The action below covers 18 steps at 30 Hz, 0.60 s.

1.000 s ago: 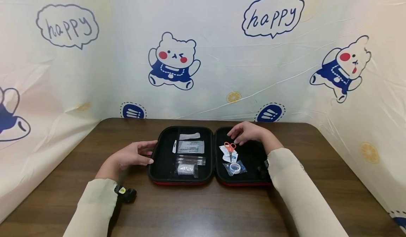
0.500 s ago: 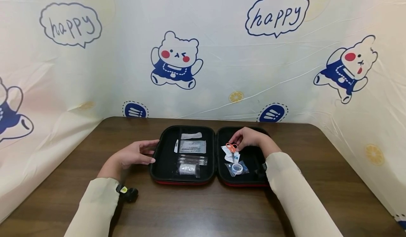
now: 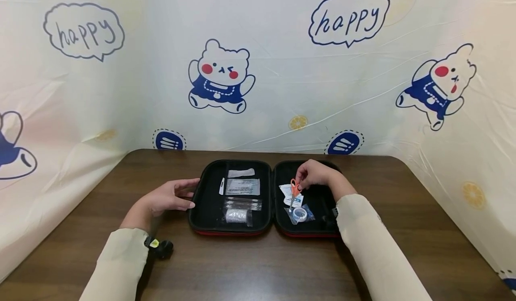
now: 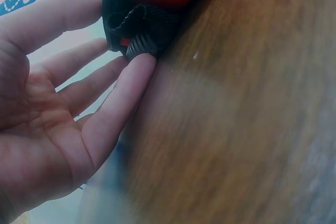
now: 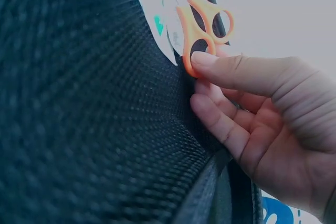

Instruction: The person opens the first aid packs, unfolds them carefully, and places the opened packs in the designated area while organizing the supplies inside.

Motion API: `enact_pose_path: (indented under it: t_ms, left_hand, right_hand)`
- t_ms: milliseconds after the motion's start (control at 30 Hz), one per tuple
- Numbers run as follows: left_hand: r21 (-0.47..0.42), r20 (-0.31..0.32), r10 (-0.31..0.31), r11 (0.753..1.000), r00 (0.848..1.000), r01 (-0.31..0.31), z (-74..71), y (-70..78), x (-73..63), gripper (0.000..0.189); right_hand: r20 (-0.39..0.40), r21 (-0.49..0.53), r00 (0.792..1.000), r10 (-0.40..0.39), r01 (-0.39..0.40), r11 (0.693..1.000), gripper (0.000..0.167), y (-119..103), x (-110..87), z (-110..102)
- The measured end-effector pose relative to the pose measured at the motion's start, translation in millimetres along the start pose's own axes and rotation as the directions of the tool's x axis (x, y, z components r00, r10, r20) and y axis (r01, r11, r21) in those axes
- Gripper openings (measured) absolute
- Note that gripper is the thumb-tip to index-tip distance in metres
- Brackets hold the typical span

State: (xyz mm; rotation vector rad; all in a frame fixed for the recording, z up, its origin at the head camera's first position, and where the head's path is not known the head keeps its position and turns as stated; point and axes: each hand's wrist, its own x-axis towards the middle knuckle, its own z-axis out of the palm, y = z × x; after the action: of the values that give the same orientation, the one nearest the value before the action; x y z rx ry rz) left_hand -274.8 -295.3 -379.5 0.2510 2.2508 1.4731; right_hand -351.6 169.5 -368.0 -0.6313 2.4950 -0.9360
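An open black zip case (image 3: 209, 209) with red outside lies flat in two halves on the table. My left hand (image 3: 167, 196) rests at its left edge, fingers fairly straight; the left wrist view has the thumb (image 4: 131, 85) touching the case's corner (image 4: 142, 35). In the right half, my right hand (image 3: 316, 175) pinches one handle loop of orange-handled scissors (image 3: 294, 187). Their blades point toward me, over white packets (image 3: 285, 191) and a white roll (image 3: 299, 214) in a blue-tinted clear bag. The right wrist view shows the thumb on the orange loop (image 5: 190, 51).
The case's left half holds a white strip (image 3: 241, 173), a flat printed packet (image 3: 242, 187), a small white tool (image 3: 221, 186), a packet of thin sticks (image 3: 243, 203) and a clear-wrapped white roll (image 3: 237, 215). A printed curtain (image 3: 274, 90) hangs behind the brown table (image 3: 225, 265).
My right hand has come down to the scissors and taken hold of a handle loop, and the scissors have tilted slightly. My left hand stays at the case's edge.
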Motion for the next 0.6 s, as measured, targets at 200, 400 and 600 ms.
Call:
enact_pose_path:
  t_ms: [200,400,600]
  left_hand:
    - [-0.007,0.0,-0.003,1.0,1.0,0.003,-0.1,0.0,0.8,0.087]
    - [-0.016,0.005,-0.003,1.0,1.0,0.003,-0.1,-0.1,1.3,0.087]
    - [-0.014,0.004,-0.007,1.0,1.0,0.007,0.6,1.1,0.2,0.086]
  right_hand:
    - [0.035,0.165,0.999,0.003,-0.009,0.986,0.024,1,-7.1,-4]
    - [0.053,0.243,0.999,-0.003,-0.01,0.97,0.034,2,-12.6,-7]
    - [0.084,0.33,0.996,0.019,-0.045,0.943,0.048,0,-16.2,-8]
